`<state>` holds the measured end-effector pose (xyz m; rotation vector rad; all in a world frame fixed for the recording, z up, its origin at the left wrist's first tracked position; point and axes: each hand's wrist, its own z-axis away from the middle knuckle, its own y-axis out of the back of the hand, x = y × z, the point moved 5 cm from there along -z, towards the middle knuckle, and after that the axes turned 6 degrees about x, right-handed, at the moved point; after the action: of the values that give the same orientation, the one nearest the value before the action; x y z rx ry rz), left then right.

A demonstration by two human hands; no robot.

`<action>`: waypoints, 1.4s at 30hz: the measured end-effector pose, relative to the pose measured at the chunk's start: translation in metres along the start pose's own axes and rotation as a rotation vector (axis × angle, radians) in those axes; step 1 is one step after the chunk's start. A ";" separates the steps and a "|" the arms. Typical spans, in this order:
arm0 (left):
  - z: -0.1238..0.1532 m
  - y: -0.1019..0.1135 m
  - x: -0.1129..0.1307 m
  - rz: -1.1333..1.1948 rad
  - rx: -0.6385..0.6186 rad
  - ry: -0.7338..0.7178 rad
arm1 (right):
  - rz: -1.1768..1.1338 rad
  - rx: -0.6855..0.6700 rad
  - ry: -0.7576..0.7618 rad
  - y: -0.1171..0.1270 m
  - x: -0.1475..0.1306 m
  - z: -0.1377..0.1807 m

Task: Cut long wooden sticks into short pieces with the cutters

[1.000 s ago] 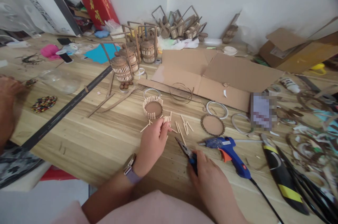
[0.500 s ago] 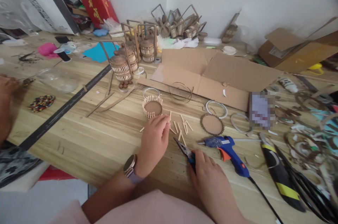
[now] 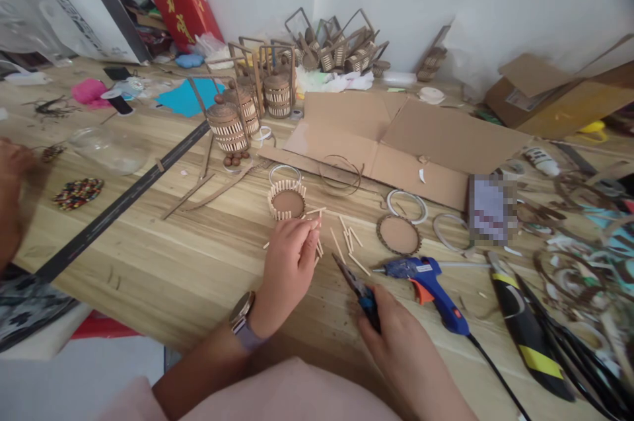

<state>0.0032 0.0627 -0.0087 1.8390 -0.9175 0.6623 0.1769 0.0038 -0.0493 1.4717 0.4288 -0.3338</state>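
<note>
My left hand (image 3: 290, 261), wearing a watch on its wrist, is closed in a pinch around a thin wooden stick (image 3: 321, 214) that shows at the fingertips. Just beyond it stands a round cardboard base (image 3: 288, 203) ringed with short upright sticks. Its near edge is partly behind my hand. My right hand (image 3: 396, 332) is wrapped around blue-handled long-nose pliers (image 3: 365, 299), whose jaws point up and left towards several loose sticks (image 3: 347, 240) on the table. Right of the sticks lies a second cardboard disc (image 3: 399, 234) with a dark twisted rim.
A blue glue gun (image 3: 430, 279) lies right of the pliers, near a black-and-yellow tool (image 3: 528, 328). Flattened cardboard (image 3: 376, 137) and small lidded baskets (image 3: 226, 125) stand behind. Another person's hand (image 3: 12, 166) is at the left edge, near a beaded piece (image 3: 78, 194).
The pliers and my right hand have shifted slightly right, away from my left hand. Some loose sticks lie differently, and another stick now shows beside my left fingertips.
</note>
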 end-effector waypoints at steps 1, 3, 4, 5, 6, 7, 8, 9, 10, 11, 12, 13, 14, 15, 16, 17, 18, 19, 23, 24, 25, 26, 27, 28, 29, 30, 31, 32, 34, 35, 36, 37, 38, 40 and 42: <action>0.000 0.000 0.000 0.025 -0.013 0.028 | -0.082 0.010 0.002 0.007 0.000 -0.001; 0.003 -0.005 0.000 0.107 -0.101 0.117 | -0.211 0.020 -0.014 0.022 0.000 -0.004; 0.006 -0.010 -0.001 0.165 -0.186 0.174 | -0.263 0.030 -0.029 0.029 0.000 -0.006; 0.010 -0.017 0.000 0.230 -0.302 0.231 | -0.314 0.041 -0.041 0.035 0.001 -0.008; 0.015 -0.025 0.001 0.301 -0.437 0.284 | -0.366 0.056 -0.052 0.039 0.002 -0.011; 0.021 -0.033 0.003 0.378 -0.573 0.330 | -0.420 0.077 -0.063 0.043 0.003 -0.014; 0.027 -0.040 0.006 0.458 -0.697 0.367 | -0.478 0.100 -0.075 0.044 0.004 -0.017; 0.032 -0.045 0.010 0.536 -0.795 0.394 | -0.535 0.115 -0.088 0.043 0.005 -0.020; 0.037 -0.049 0.013 0.606 -0.865 0.417 | -0.591 0.122 -0.103 0.041 0.005 -0.022; 0.040 -0.052 0.016 0.665 -0.909 0.440 | -0.645 0.126 -0.121 0.037 0.006 -0.024; 0.042 -0.054 0.018 0.707 -0.933 0.458 | -0.700 0.124 -0.144 0.032 0.005 -0.024; 0.044 -0.055 0.019 0.727 -0.945 0.469 | -0.756 0.113 -0.172 0.026 0.004 -0.025; 0.045 -0.056 0.019 0.732 -0.950 0.474 | -0.815 0.098 -0.205 0.021 0.003 -0.024; 0.046 -0.057 0.019 0.729 -0.950 0.476 | -0.876 0.079 -0.240 0.015 0.003 -0.023; 0.047 -0.057 0.019 0.726 -0.952 0.473 | -0.932 0.058 -0.271 0.010 0.002 -0.022; 0.047 -0.058 0.018 0.727 -0.953 0.472 | -0.970 0.048 -0.294 0.007 0.001 -0.021; 0.047 -0.058 0.018 0.735 -0.949 0.476 | -0.983 0.050 -0.301 0.005 0.002 -0.021; 0.047 -0.058 0.017 0.749 -0.942 0.487 | -0.965 0.071 -0.297 0.005 0.003 -0.021; 0.038 -0.056 0.008 0.761 -0.780 0.567 | -0.725 0.181 -0.234 0.013 0.010 -0.023; 0.036 -0.055 0.005 0.750 -0.718 0.595 | -0.680 0.184 -0.211 0.013 0.011 -0.024; 0.034 -0.054 0.001 0.748 -0.665 0.629 | -0.641 0.181 -0.180 0.013 0.010 -0.024; 0.033 -0.054 -0.001 0.760 -0.631 0.663 | -0.602 0.175 -0.138 0.013 0.008 -0.024; 0.033 -0.055 -0.003 0.783 -0.616 0.696 | -0.558 0.171 -0.091 0.012 0.006 -0.024; 0.034 -0.056 -0.005 0.812 -0.615 0.721 | -0.508 0.171 -0.044 0.011 0.004 -0.024; 0.035 -0.058 -0.005 0.843 -0.616 0.738 | -0.457 0.174 -0.003 0.009 0.001 -0.023; 0.036 -0.059 -0.005 0.866 -0.617 0.744 | -0.412 0.181 0.030 0.008 -0.001 -0.023; 0.037 -0.060 -0.005 0.882 -0.614 0.743 | -0.374 0.193 0.053 0.007 -0.002 -0.022; 0.039 -0.062 -0.005 0.896 -0.610 0.739 | -0.347 0.207 0.071 0.006 -0.003 -0.022; 0.041 -0.064 -0.003 0.921 -0.615 0.732 | -0.311 0.237 0.095 0.006 -0.003 -0.021; 0.042 -0.065 -0.002 0.934 -0.622 0.729 | -0.301 0.252 0.100 0.006 -0.003 -0.021; 0.043 -0.066 -0.001 0.946 -0.627 0.726 | -0.297 0.262 0.100 0.007 -0.003 -0.020; 0.043 -0.066 0.000 0.954 -0.629 0.723 | -0.300 0.265 0.097 0.007 -0.003 -0.020; 0.043 -0.065 0.001 0.958 -0.629 0.722 | -0.310 0.266 0.088 0.008 -0.003 -0.020; 0.042 -0.064 0.001 0.955 -0.629 0.718 | -0.344 0.245 0.054 0.009 -0.003 -0.020; 0.041 -0.060 0.000 0.903 -0.628 0.694 | -0.402 0.201 0.001 0.012 -0.002 -0.019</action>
<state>0.0548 0.0421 -0.0554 0.4976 -1.2516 1.2657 0.1792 0.0233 -0.0386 1.5759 0.7102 -0.7123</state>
